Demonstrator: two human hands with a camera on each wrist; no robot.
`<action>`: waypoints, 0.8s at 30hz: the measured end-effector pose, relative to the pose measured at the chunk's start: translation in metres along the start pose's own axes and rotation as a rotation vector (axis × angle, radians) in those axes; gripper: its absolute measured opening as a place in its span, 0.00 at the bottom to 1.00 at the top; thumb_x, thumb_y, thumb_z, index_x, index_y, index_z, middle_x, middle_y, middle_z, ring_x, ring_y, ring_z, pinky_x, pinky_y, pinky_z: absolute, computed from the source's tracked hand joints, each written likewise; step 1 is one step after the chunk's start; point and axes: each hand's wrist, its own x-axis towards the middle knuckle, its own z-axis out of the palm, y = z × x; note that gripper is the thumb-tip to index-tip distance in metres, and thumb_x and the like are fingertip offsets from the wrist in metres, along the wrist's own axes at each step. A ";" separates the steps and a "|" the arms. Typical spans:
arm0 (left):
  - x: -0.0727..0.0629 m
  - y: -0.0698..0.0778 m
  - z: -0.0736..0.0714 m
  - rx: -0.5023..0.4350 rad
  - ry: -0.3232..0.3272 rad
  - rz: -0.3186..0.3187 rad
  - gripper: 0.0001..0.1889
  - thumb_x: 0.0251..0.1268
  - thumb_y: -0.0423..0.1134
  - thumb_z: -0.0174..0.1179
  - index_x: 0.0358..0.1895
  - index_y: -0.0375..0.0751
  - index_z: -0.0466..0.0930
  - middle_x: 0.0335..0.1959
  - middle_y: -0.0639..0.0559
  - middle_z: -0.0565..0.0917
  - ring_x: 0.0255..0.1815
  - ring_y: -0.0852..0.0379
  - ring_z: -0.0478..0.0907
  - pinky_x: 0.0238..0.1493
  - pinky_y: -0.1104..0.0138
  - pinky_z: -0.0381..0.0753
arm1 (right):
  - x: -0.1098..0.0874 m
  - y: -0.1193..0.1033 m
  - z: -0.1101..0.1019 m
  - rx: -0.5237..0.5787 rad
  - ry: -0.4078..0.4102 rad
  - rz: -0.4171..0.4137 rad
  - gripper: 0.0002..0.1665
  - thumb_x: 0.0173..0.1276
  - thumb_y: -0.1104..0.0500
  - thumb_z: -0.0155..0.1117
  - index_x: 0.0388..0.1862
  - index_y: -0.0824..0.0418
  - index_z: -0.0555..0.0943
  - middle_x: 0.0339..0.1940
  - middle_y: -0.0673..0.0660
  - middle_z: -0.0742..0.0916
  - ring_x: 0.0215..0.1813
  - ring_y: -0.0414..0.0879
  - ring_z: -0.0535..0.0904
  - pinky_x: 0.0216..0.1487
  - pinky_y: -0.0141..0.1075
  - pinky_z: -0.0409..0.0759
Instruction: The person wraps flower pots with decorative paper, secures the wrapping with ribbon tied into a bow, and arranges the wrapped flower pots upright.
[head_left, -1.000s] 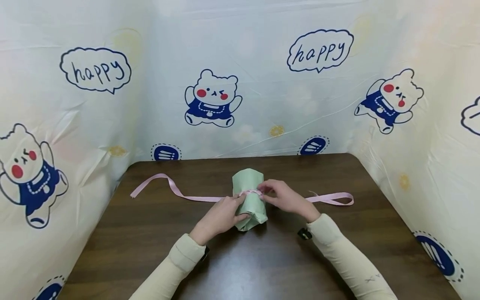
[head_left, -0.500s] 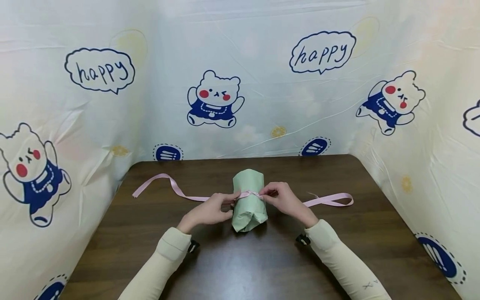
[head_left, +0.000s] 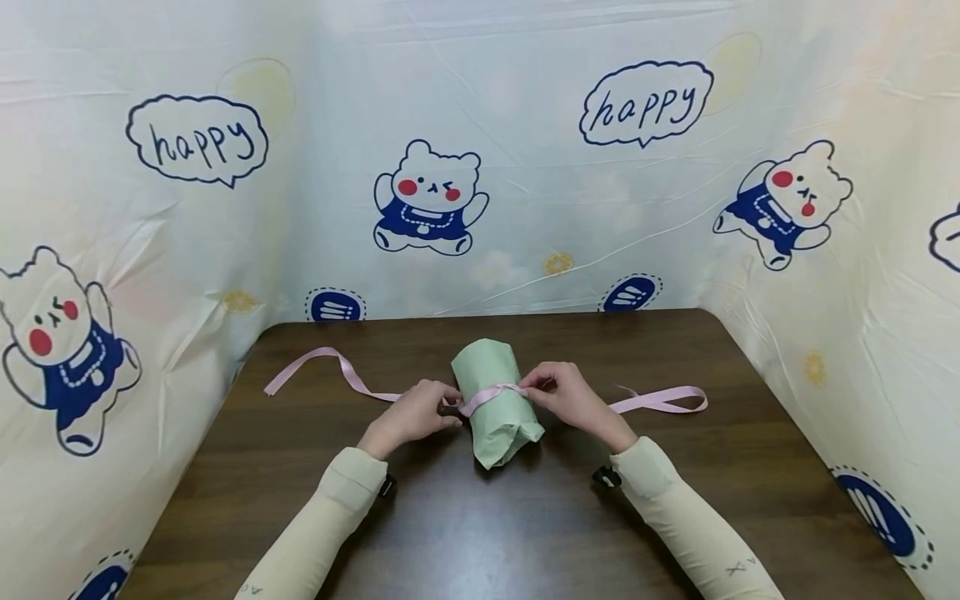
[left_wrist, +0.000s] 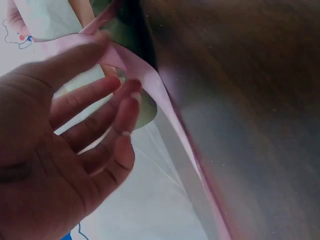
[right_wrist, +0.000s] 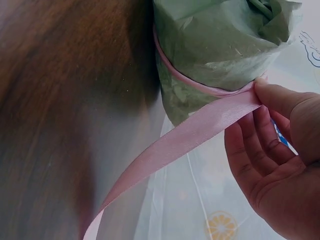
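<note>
A roll-shaped bundle wrapped in light green paper [head_left: 501, 433] lies on the table, its near end crumpled. Pink ribbon [head_left: 486, 397] goes around its middle. On the bundle's left side, my left hand [head_left: 411, 414] pinches the ribbon by thumb and fingertips; the left wrist view shows the ribbon [left_wrist: 150, 77] passing under the thumb, with the other fingers loosely bent. My right hand [head_left: 576, 402] pinches the ribbon at the right side. In the right wrist view, the thumb presses the ribbon [right_wrist: 185, 127] close against the green paper [right_wrist: 215, 45].
One ribbon tail [head_left: 352, 379] trails in a wave to the left across the dark wooden table [head_left: 480, 525]. The other tail [head_left: 675, 398] ends in a loop on the right. A printed cloth with bears [head_left: 427, 200] stands behind and at both sides.
My left hand has come off the top of the bundle and moved left onto the ribbon. The bundle has turned, its far end swinging left. My right hand has stayed almost in place.
</note>
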 end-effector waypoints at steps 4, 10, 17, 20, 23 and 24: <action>0.001 -0.002 -0.004 0.051 -0.016 -0.044 0.16 0.60 0.29 0.71 0.51 0.35 0.86 0.48 0.42 0.87 0.49 0.46 0.83 0.53 0.51 0.82 | 0.000 -0.002 -0.002 -0.002 0.000 -0.015 0.06 0.66 0.69 0.71 0.37 0.60 0.90 0.34 0.54 0.89 0.35 0.41 0.83 0.39 0.35 0.85; 0.008 -0.010 -0.005 0.126 -0.085 -0.042 0.12 0.62 0.32 0.71 0.48 0.34 0.85 0.39 0.46 0.84 0.41 0.50 0.79 0.47 0.57 0.80 | 0.000 -0.002 0.000 -0.007 -0.010 -0.009 0.06 0.65 0.69 0.71 0.37 0.60 0.90 0.34 0.56 0.89 0.35 0.41 0.82 0.39 0.33 0.84; 0.009 -0.013 -0.004 0.113 -0.158 -0.094 0.11 0.61 0.33 0.69 0.22 0.45 0.80 0.19 0.59 0.76 0.23 0.62 0.71 0.28 0.68 0.72 | -0.001 -0.004 0.001 -0.019 -0.033 0.002 0.05 0.67 0.66 0.71 0.38 0.57 0.89 0.34 0.51 0.89 0.35 0.39 0.81 0.39 0.33 0.84; 0.004 -0.015 -0.008 0.140 -0.177 -0.155 0.11 0.60 0.31 0.69 0.22 0.43 0.79 0.19 0.56 0.75 0.23 0.60 0.71 0.27 0.67 0.71 | -0.001 -0.005 0.000 -0.018 -0.033 0.016 0.05 0.67 0.66 0.71 0.37 0.57 0.89 0.34 0.50 0.88 0.35 0.40 0.81 0.39 0.33 0.84; -0.004 -0.015 -0.016 0.202 -0.154 -0.250 0.10 0.62 0.33 0.70 0.25 0.42 0.80 0.22 0.53 0.77 0.24 0.57 0.73 0.27 0.64 0.73 | -0.001 -0.005 0.000 -0.017 -0.030 0.016 0.06 0.66 0.67 0.71 0.37 0.57 0.89 0.33 0.50 0.88 0.35 0.40 0.81 0.40 0.33 0.84; -0.006 -0.014 -0.018 0.220 -0.127 -0.268 0.09 0.63 0.34 0.70 0.26 0.42 0.80 0.22 0.53 0.77 0.24 0.56 0.73 0.27 0.63 0.73 | -0.001 -0.005 0.000 -0.014 -0.029 0.021 0.06 0.66 0.67 0.72 0.37 0.57 0.89 0.33 0.50 0.88 0.35 0.41 0.81 0.40 0.33 0.84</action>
